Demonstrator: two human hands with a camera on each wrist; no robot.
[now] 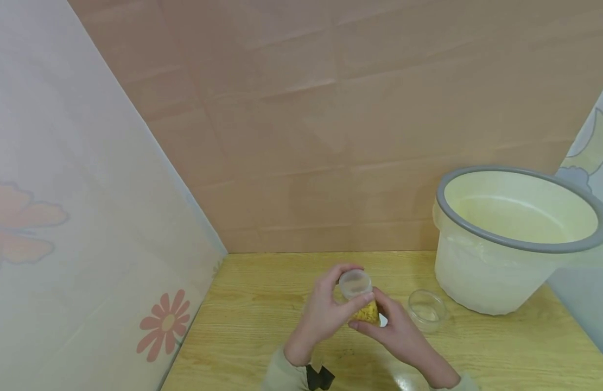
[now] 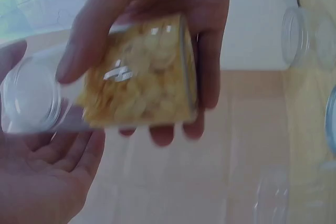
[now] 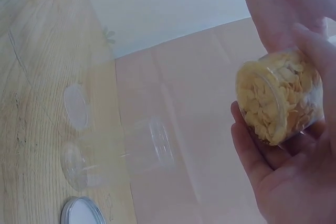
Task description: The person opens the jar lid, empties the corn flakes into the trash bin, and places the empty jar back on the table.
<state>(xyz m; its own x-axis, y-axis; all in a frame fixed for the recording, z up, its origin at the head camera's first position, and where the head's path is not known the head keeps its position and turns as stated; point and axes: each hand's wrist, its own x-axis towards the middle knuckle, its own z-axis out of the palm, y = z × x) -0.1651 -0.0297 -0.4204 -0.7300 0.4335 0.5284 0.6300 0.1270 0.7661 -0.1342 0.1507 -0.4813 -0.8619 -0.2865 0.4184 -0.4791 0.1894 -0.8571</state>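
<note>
Both hands hold one clear plastic jar (image 1: 367, 314), filled with pale yellow flakes, tilted above the wooden table. My left hand (image 1: 321, 312) curls around its upper end, thumb along the side, by the translucent round top (image 1: 356, 283). Lower down, my right hand (image 1: 399, 330) grips the filled body. In the left wrist view the flakes (image 2: 142, 74) fill the body end, while the left fingers cup the clear end. From the right wrist, the jar's base (image 3: 260, 103) faces the camera, with the right fingers under it; the top end is hidden by the hands.
To the right on the table (image 1: 242, 309) stands another clear jar (image 1: 426, 310). Behind it is a large white bucket (image 1: 496, 277) with a grey rim. In the right wrist view, a whitish disc (image 3: 76, 106) and a silver-rimmed lid (image 3: 82, 212) lie near a clear jar (image 3: 121, 156).
</note>
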